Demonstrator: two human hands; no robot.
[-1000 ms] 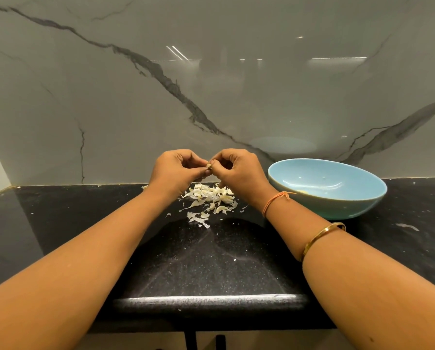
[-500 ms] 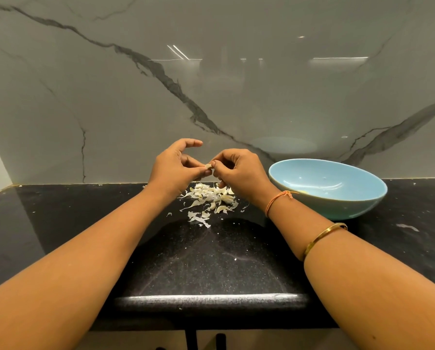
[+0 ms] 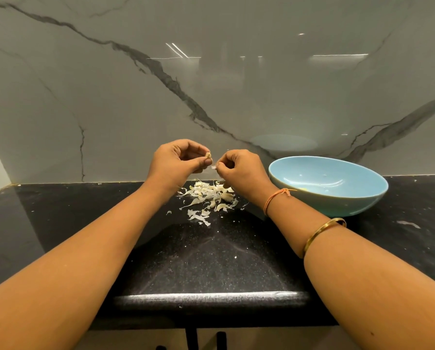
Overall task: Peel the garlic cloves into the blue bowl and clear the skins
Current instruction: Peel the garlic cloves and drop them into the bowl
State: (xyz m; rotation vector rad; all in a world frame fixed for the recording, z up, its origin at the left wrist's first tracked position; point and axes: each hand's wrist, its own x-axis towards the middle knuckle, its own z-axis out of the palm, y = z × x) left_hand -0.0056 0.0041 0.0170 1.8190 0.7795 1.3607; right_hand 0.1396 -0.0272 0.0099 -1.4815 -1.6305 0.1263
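My left hand [image 3: 177, 160] pinches a small garlic clove [image 3: 208, 155] between thumb and fingertips, held above the counter. My right hand [image 3: 241, 168] sits a little to its right, its fingertips closed on a thin scrap of skin [image 3: 213, 167]. The two hands are slightly apart. Below them lies a pile of pale garlic skins [image 3: 210, 198] on the black counter. The blue bowl [image 3: 337, 198] stands tilted to the right of my right wrist, with a pale yellow bit showing inside near its left wall.
The black speckled counter [image 3: 211, 261] ends at a front edge close to me. A grey marble backsplash [image 3: 211, 84] rises right behind the skins. Stray skin flecks [image 3: 409, 224] lie on the counter right of the bowl.
The hands, joined on the clove a second ago, have drawn slightly apart. The left keeps the clove and the right has pulled off a scrap of skin.
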